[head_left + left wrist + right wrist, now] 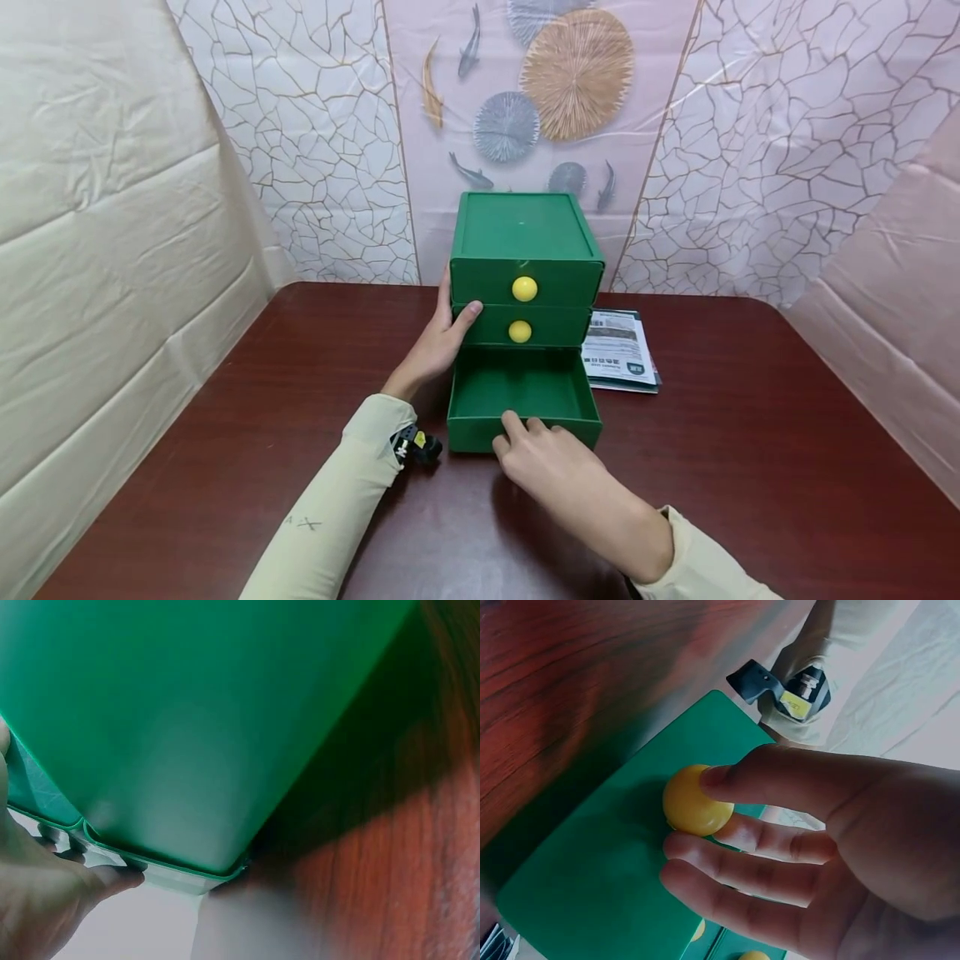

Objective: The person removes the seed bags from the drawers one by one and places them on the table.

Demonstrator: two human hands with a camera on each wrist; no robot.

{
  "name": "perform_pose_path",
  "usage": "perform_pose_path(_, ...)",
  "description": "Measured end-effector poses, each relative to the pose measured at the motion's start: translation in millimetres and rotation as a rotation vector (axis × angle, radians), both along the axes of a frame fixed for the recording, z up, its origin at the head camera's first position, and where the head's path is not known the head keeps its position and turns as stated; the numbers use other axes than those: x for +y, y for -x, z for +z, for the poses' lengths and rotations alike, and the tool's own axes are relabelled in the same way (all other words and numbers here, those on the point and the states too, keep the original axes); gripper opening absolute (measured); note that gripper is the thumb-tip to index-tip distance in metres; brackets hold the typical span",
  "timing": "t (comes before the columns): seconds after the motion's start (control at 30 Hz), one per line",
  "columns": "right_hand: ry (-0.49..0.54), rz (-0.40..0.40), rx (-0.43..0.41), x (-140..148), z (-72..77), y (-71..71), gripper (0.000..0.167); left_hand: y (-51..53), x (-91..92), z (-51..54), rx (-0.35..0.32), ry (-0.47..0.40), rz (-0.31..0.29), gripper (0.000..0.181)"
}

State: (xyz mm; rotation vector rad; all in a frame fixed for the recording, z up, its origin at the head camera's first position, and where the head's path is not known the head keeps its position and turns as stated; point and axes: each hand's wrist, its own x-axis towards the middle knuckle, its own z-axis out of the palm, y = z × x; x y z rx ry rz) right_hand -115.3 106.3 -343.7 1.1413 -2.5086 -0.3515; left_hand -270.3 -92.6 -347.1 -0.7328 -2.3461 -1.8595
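A green drawer cabinet [525,227] stands on the table, its upper two drawers closed, each with a yellow ball knob. Its bottom drawer [469,434] is pulled out, and the green floor inside shows. My left hand [435,343] holds the cabinet's left side, the thumb over the front edge by the middle drawer and the fingers along the side. At the bottom drawer's front, my right hand [553,468] pinches a yellow knob [692,804] between thumb and fingers; the head view hides that knob behind the hand. The drawer's side fills much of the left wrist view [195,742].
Printed papers or packets [618,350] lie to the right of the cabinet. The reddish-brown table [750,442] spreads around it, with a patterned cloth [322,125] hanging behind. A black wrist device [417,445] sits at my left cuff, close to the drawer's left corner.
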Motion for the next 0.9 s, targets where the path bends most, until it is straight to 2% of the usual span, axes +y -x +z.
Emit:
perform_pose_path(0.23, 0.017, 0.011, 0.083, 0, -2.3, 11.0, 0.018, -0.1, -2.2, 3.0, -0.009, 0.017, -0.001, 0.082)
perform_pose_path(0.63, -0.004, -0.027, 0.024, -3, -3.5, 26.1, 0.02, 1.9, -0.7, -1.2, 0.001, -0.005, -0.034, 0.082)
perform_pose_path(0.9, 0.017, -0.024, 0.052, -4, -6.5, 42.6, 0.021, 1.8, -1.5, -0.5, 0.015, -0.02, -0.03, 0.083)
